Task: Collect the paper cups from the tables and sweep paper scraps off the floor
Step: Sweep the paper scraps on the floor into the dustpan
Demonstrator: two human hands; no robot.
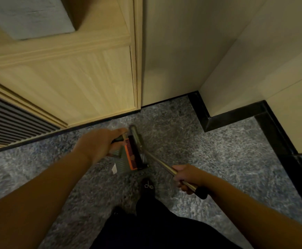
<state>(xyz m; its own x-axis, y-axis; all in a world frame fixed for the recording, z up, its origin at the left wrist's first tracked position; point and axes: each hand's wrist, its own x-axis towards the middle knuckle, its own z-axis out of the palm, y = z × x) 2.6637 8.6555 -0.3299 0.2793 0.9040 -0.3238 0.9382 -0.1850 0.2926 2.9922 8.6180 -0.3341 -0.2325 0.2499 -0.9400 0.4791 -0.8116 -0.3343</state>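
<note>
Down on the speckled floor, my left hand grips the dustpan handle, my right hand curls round the broom shaft. One white paper scrap lies beside the pan: light, flimsy, I judge, best brushed in gently.

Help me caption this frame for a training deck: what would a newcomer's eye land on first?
First, the orange comb strip on the grey dustpan at centre, with the broom head against it. The left hand grips the dustpan's handle; the right hand grips the broom's metal pole. A white paper scrap lies at the pan's near edge.
</note>
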